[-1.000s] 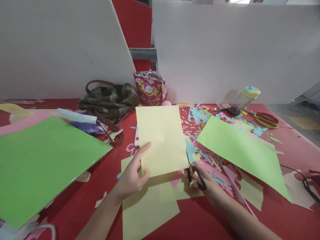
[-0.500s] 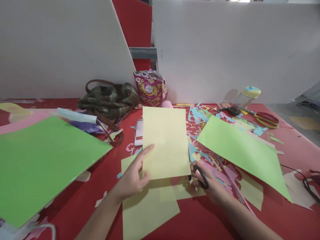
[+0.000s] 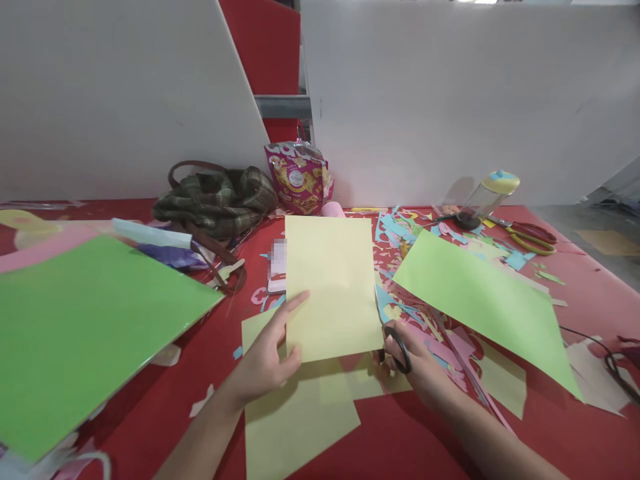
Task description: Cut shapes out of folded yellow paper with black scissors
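Note:
My left hand (image 3: 267, 357) grips a sheet of pale yellow paper (image 3: 330, 287) by its lower left edge, with thumb and index finger showing on the front. The sheet is held up above the table. My right hand (image 3: 407, 353) has its fingers in the black handles of a pair of scissors (image 3: 399, 348). Their blade runs along the sheet's right edge, partly hidden by the paper. Below the raised sheet lie more pale yellow sheets (image 3: 300, 433).
Green sheets (image 3: 100, 333) lie at left, and a light green sheet (image 3: 485, 300) at right. Paper scraps (image 3: 400, 230) litter the red table. Behind are a plaid bag (image 3: 220, 200), a snack bag (image 3: 297, 177), a clear jar (image 3: 487, 200) and red-and-yellow-handled scissors (image 3: 533, 237).
The scissors and my right hand have shifted slightly left, and more of the blade shows by the sheet's right edge. My left hand keeps its grip on the paper.

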Motion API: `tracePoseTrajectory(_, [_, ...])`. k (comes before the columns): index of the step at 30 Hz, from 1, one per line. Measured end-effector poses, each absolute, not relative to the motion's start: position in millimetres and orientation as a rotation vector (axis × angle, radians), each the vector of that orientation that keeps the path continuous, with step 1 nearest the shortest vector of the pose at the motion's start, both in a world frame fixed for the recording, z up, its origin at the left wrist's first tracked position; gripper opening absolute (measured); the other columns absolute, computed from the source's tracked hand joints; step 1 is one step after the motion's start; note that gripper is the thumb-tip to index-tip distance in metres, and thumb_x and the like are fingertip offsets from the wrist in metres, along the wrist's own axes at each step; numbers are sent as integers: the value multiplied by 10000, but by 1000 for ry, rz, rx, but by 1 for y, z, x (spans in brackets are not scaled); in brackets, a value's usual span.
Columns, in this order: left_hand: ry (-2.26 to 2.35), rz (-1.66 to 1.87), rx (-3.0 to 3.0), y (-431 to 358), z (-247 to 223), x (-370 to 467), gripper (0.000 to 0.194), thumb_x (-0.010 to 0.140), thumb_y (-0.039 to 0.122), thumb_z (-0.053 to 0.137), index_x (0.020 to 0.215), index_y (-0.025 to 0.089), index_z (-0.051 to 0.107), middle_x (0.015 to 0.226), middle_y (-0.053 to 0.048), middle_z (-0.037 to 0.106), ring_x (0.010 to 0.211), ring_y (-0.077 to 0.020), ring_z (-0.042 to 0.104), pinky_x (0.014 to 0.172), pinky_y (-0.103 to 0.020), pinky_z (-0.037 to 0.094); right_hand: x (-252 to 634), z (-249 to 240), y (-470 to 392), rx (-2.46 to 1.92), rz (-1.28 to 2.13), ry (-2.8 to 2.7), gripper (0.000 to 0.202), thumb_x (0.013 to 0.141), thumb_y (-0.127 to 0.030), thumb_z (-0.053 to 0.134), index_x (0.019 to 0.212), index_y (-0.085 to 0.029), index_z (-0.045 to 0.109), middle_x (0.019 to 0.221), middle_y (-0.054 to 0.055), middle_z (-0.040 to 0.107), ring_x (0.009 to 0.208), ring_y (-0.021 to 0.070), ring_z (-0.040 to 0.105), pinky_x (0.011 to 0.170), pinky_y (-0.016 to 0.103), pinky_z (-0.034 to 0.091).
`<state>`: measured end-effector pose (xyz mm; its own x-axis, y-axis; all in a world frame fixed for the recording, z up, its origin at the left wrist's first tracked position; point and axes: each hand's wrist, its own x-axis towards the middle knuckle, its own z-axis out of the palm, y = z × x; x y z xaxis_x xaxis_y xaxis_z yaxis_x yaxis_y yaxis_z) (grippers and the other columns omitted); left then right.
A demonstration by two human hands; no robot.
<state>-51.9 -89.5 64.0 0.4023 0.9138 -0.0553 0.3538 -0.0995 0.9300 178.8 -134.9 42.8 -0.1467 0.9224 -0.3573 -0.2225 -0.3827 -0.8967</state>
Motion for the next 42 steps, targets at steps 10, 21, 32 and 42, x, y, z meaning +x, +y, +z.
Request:
tracePoseTrajectory(10, [1099,698,1650,-90,63,-50,632,706,84,416,1279,247,204,1344,-41,246,1218,-216,256,1006,-347,249,175,44,-134,-1257,1610,-905,288,732,-441,521,703,-211,349,493,-55,486,450,98,465,422,208,339])
tracePoseTrajectory(21, [1134,690,1684,-90,62,-51,632,707,106,429,1284,240,208,1354,-27,238,1240,-211,193,1007,-328,238,173,41,-133,-1270,1530,-884,318,717,-426,542,700,-224,296,446,-89,462,388,88,487,346,182,347])
tracePoseTrajectory(32, [1122,690,1676,-89,62,-51,643,702,92,430,1284,252,207,1353,-30,235,1235,-216,213,1013,-350,229,176,38,-135,-1170,1660,-858,305,727,-445,520,792,-227,317,502,-88,458,388,87,481,388,198,341])
tracePoseTrajectory(42, [1097,645,1713,-90,64,-53,638,709,102,434,1278,287,212,1358,4,231,1237,-200,207,1001,-322,241,182,43,-134,-1132,1684,-785,294,713,-465,532,761,-206,402,557,-52,436,476,78,415,480,206,318])
